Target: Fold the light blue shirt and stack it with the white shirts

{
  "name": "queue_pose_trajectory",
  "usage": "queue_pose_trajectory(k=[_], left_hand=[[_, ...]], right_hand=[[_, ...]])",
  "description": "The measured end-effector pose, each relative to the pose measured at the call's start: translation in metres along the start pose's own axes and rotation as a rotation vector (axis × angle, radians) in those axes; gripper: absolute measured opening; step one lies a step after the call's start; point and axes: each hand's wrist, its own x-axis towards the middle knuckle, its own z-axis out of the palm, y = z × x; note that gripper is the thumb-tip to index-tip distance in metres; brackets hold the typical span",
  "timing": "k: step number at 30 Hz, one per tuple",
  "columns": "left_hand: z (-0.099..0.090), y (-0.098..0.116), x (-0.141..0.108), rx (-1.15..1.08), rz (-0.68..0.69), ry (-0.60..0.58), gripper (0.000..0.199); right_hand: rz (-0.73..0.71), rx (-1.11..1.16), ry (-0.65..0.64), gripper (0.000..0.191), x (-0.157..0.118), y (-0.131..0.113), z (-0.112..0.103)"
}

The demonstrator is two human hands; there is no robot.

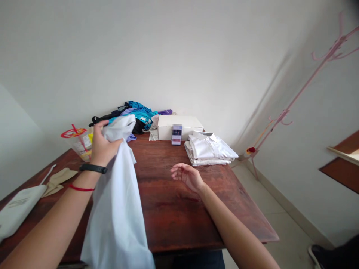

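Observation:
A white shirt (123, 201) hangs from my left hand (103, 144), which grips it near what looks like its collar. The cloth drops across the table's front left edge and out of the bottom of the view. My right hand (186, 177) is over the middle of the table, holding nothing, with its fingers slightly curled and apart. Beyond it, at the table's right side, lies a stack of folded white shirts (210, 147), the top one with its collar showing. My right hand does not touch this stack.
The dark wooden table (168, 209) stands against the wall. On it are a white box (165, 129), a small pixelated packet (176, 135), a heap of coloured clothes (140, 112), a plastic cup (80, 144), beige cloth (58, 179) and a white device (21, 209). A pink coat stand (303, 84) leans rightward.

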Motion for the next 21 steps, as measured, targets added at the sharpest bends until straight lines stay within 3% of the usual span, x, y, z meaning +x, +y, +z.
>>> queue_pose_trajectory(k=[2,5,8,11,15,21], left_hand=[[-0.012,-0.005,0.025,0.097,0.033,0.146,0.074],[-0.005,-0.009,0.059,0.196,0.089,0.166,0.096],[0.024,-0.014,0.086,0.296,0.159,0.054,0.097],[0.061,-0.025,0.097,0.449,0.055,-0.182,0.105],[0.112,-0.041,0.076,0.526,-0.073,-0.398,0.118],[0.173,-0.043,0.006,0.551,-0.011,-0.755,0.101]], right_hand=[[0.021,-0.009,-0.018,0.034,0.001,0.005,0.001],[0.04,-0.038,-0.06,0.035,0.001,0.01,0.003],[0.059,-0.07,-0.09,0.036,0.001,0.011,0.003],[0.071,-0.081,-0.102,0.035,0.001,0.011,0.002],[0.082,-0.09,-0.103,0.035,0.001,0.011,0.001],[0.122,-0.101,-0.124,0.036,0.001,0.014,0.003]])
